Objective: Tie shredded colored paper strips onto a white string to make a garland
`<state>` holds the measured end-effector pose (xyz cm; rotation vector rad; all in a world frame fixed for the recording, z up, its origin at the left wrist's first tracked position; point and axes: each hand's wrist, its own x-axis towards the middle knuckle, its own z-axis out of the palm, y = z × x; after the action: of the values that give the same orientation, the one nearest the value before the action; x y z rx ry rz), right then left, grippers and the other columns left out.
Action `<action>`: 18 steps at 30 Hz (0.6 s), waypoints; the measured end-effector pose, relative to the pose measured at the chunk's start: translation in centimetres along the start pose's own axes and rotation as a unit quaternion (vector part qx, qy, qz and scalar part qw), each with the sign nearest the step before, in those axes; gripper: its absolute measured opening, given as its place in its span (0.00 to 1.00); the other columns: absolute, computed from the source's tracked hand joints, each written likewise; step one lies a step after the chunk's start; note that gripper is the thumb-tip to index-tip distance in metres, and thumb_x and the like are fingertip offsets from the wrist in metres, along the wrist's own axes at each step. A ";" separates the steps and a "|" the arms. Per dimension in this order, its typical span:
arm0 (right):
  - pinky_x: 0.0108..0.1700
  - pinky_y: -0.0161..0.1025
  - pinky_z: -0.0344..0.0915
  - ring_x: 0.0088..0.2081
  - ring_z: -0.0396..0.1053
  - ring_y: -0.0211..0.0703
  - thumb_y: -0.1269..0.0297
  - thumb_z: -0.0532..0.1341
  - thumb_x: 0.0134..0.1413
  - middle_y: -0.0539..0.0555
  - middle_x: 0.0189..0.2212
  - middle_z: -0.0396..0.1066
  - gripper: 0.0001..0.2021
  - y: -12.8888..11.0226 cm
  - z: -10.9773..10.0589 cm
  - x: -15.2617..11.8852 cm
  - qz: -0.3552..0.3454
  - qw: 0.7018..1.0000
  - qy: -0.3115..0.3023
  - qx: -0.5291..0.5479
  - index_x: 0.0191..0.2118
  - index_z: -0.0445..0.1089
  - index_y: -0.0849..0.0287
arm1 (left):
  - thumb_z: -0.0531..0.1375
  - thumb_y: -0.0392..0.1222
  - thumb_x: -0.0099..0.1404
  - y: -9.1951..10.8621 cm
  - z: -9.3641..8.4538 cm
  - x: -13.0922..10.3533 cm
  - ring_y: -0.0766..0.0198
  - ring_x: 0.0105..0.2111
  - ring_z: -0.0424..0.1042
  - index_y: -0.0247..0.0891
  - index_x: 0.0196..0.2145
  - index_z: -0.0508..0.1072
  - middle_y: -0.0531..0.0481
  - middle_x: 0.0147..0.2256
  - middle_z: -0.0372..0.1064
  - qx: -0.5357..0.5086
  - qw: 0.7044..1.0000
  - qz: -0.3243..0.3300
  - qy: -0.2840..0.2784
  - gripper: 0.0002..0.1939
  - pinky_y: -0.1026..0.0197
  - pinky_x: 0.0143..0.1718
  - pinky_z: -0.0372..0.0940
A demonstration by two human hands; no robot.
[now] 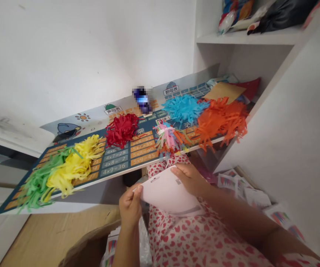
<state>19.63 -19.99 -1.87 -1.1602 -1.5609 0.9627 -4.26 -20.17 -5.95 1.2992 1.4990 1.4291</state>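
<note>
1. Pinching the upper left corner of a flat white packet [168, 193] are my left hand's [130, 202] thumb and curled fingers, closed with no gap beyond its thickness; my right hand [190, 180] grips its upper right corner likewise, thumb on top.
2. That packet tilts above my heart-print trousers [173, 237], just off the desk's [116, 167] front edge; a small slot shows near its top; I cannot tell whether it is card or film.
3. Nearest my hands, at the front edge, sits a tied multicolour paper-strip bundle [169, 137].
4. Green shredded paper [41, 181] lies by the front left corner, yellow shredded paper [76, 163] touching it; red shredded paper [122, 129] sits farther back; orange shredded paper [221, 120] overhangs the front edge near the right end, blue shredded paper [184, 107] beside it.
</note>
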 end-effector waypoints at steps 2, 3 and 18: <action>0.27 0.34 0.49 0.22 0.52 0.35 0.52 0.48 0.63 0.45 0.18 0.50 0.21 0.1 -0.1 -0.1 -0.012 1.000 -0.002 -0.005 0.22 0.49 0.56 | 0.69 0.57 0.49 0.3 0.2 0.1 0.60 0.26 0.74 0.33 0.27 0.80 0.45 0.26 0.77 -0.057 0.998 -0.037 -0.010 0.21 0.61 0.28 0.69; 0.27 0.34 0.49 0.22 0.53 0.35 0.52 0.48 0.64 0.45 0.18 0.50 0.21 0.1 0.0 -0.2 -0.015 1.000 -0.002 -0.004 0.22 0.49 0.56 | 0.71 0.57 0.47 0.6 0.4 0.0 0.61 0.26 0.73 0.33 0.26 0.80 0.45 0.25 0.77 -0.091 0.994 -0.057 -0.010 0.21 0.62 0.28 0.68; 0.29 0.32 0.59 0.27 0.66 0.37 0.54 0.49 0.64 0.49 0.26 0.71 0.18 1.1 -0.3 -0.7 0.005 0.999 -0.046 0.024 0.34 0.72 0.58 | 0.73 0.52 0.43 2.5 2.2 -1.5 0.66 0.22 0.68 0.32 0.28 0.81 0.48 0.23 0.75 -0.152 0.977 -0.147 -0.027 0.20 0.66 0.23 0.63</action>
<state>20.24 -20.37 -2.93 -1.1046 -1.5963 1.0680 -1.32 -21.22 -4.07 0.8834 1.3127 1.3524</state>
